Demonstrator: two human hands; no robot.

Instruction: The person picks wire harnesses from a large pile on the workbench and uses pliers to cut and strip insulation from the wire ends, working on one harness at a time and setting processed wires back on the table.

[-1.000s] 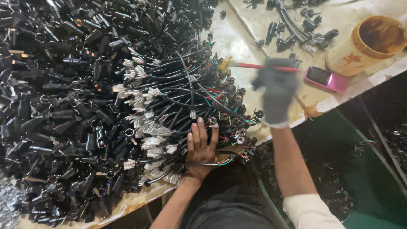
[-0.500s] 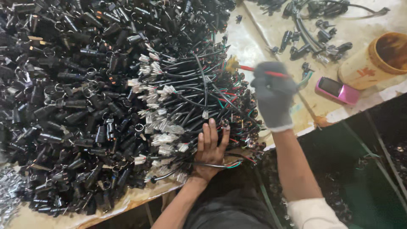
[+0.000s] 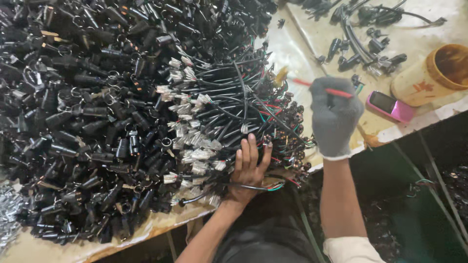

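Observation:
My bare left hand (image 3: pixel 247 170) rests on a bundle of black cables with white connectors (image 3: pixel 222 122), fingers closed around a few wires at the table's near edge. My right hand (image 3: pixel 334 119), in a grey glove, grips a thin red-handled brush (image 3: pixel 312 84) whose yellowish bristle tip points left over the cable ends. The cables end in small plugs with red and green wires near both hands.
A huge heap of black cylindrical parts with rings (image 3: pixel 87 112) covers the left of the table. A pink phone (image 3: pixel 390 106) and a tan cup (image 3: pixel 431 75) sit right, more black parts (image 3: pixel 363 34) behind. The table edge (image 3: pixel 146 229) runs near me.
The view has shifted, so everything sits lower and further right in the frame. My right hand stays on the brush and my left hand stays on the cable bundle.

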